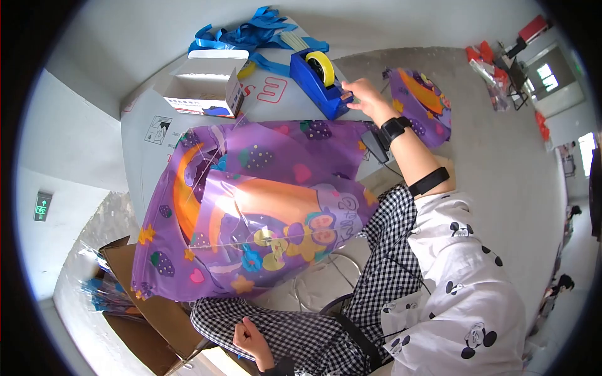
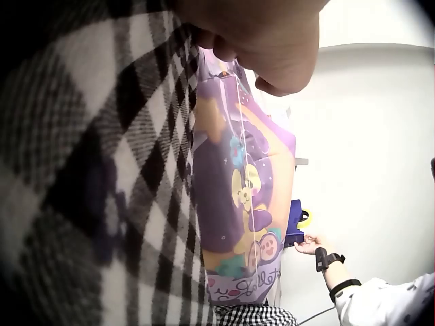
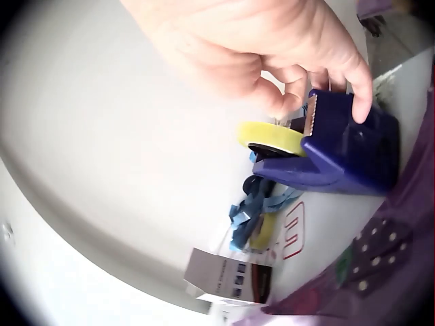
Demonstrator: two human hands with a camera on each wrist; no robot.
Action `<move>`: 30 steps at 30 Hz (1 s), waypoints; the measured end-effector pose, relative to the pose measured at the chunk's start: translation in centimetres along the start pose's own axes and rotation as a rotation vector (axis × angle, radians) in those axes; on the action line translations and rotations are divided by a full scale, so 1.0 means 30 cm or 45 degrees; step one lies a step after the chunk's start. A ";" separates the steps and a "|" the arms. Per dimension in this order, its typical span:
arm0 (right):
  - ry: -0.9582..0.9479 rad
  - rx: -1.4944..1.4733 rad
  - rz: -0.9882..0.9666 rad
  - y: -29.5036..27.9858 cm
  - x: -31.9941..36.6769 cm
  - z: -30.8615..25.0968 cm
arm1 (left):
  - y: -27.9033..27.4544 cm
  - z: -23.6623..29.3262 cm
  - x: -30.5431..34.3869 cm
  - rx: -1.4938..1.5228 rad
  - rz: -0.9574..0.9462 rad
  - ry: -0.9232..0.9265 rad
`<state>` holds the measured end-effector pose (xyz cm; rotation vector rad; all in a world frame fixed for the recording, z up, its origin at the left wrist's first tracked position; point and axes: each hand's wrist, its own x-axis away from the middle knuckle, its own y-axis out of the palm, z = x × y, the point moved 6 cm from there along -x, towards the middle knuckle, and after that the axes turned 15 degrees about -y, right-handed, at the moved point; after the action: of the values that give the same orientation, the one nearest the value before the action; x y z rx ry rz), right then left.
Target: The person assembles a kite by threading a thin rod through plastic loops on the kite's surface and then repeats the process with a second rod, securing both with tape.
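My right hand (image 1: pixel 365 99) is at the cutter end of a blue tape dispenser (image 1: pixel 318 88) on the table. In the right wrist view, the thumb and a curled finger pinch the tape end beside the serrated blade, and another finger rests on the dispenser's body (image 3: pixel 353 149). A yellow tape roll (image 3: pixel 268 138) sits in the dispenser. My left hand (image 1: pixel 249 338) lies loosely curled over the checkered trouser leg and holds nothing visible. Between the hands, a shiny purple plastic bag (image 1: pixel 276 207) with cartoon prints spreads over the table edge and lap.
A small open white box (image 1: pixel 204 88) stands on the table (image 1: pixel 147 138), with blue straps (image 1: pixel 244 36) behind it. An open cardboard box (image 1: pixel 157 319) is at the lower left. Another purple printed piece (image 1: pixel 420 106) lies beyond the right hand. A white cable (image 1: pixel 298 294) hangs below the bag.
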<state>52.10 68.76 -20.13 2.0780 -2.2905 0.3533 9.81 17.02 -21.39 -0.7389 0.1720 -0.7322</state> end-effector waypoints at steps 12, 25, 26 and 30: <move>-0.174 -0.096 0.108 -0.040 0.103 0.022 | -0.001 0.012 0.005 -0.052 0.008 0.022; -0.212 -0.509 -0.081 -0.060 0.093 0.138 | 0.004 0.007 0.008 -0.083 -0.014 0.047; -0.219 -0.520 -0.094 -0.063 0.085 0.146 | 0.006 0.009 0.009 -0.082 -0.017 0.049; -0.239 -0.583 -0.110 -0.067 0.080 0.160 | 0.003 0.018 0.009 -0.099 -0.021 0.056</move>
<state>54.46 65.36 -24.08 2.0242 -2.1000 -0.3520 10.28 17.18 -21.02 -0.7997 0.2355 -0.7614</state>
